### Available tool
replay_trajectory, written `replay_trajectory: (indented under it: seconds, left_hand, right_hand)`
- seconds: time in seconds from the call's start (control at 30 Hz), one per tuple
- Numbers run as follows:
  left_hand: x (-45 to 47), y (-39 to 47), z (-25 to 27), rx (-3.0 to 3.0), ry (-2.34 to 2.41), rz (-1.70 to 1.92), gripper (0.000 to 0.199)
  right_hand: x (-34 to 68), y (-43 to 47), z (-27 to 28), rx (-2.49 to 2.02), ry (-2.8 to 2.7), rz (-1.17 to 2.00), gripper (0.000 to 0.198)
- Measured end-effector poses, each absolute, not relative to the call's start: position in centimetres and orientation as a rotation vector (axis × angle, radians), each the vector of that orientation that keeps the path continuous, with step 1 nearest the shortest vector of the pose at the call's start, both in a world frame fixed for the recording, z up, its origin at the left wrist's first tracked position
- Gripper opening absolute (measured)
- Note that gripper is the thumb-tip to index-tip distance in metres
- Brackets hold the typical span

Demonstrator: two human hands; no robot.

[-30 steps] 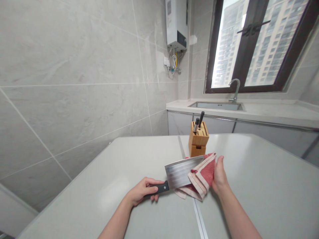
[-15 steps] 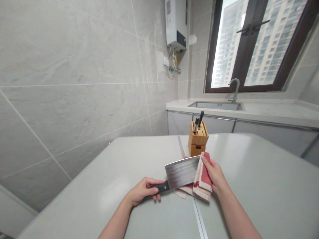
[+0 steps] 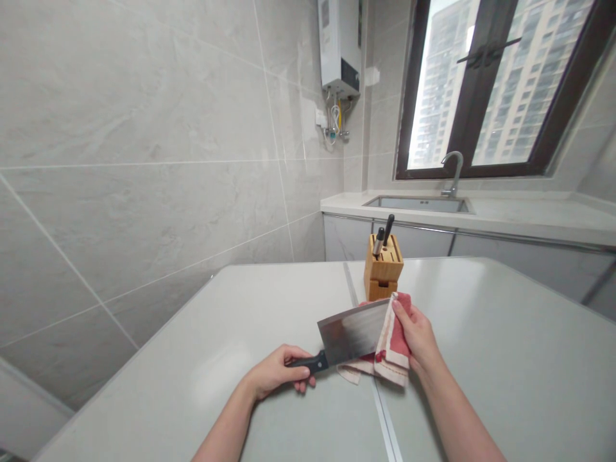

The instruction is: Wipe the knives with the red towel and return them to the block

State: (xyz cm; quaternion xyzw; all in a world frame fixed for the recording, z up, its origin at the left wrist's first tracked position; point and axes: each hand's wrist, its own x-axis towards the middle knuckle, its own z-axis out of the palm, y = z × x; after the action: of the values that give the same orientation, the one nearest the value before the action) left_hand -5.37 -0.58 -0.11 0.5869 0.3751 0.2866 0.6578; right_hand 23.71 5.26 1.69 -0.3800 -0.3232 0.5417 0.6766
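Cleaver (image 3: pixel 356 330) at five o'clock of head view

The left hand (image 3: pixel 280 370) grips its handle (image 3: pixel 310 364); the right hand (image 3: pixel 419 335) pinches a red towel (image 3: pixel 398 343) over the blade's far end. The upper edge faces the knife block (image 3: pixel 384 269) at blade's one o'clock; the table (image 3: pixel 192 340) spreads wide toward nine.

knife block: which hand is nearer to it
Right. The right hand, on the cloth, is in front of the knife block, slightly right; the left hand is farther off, front-left.
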Motion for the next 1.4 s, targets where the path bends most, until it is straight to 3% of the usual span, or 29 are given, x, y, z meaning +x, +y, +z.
replay_trajectory:
  seconds: [0.37, 1.2, 1.4]
  left_hand:
    - [-5.2, -0.6, -0.3, 1.345, 0.825, 0.709, 0.044]
    - [-5.0, -0.6, -0.1, 1.277, 0.835, 0.858, 0.032]
    - [-5.1, -0.5, -0.4, 1.226, 0.844, 0.875, 0.037]
  right_hand:
    - [23.7, 5.6, 1.3, -0.848, -0.629, 1.217, 0.030]
    - [23.0, 5.4, 1.2, -0.877, -0.590, 1.253, 0.028]
    - [22.4, 5.3, 0.8, -0.874, -0.592, 1.296, 0.031]
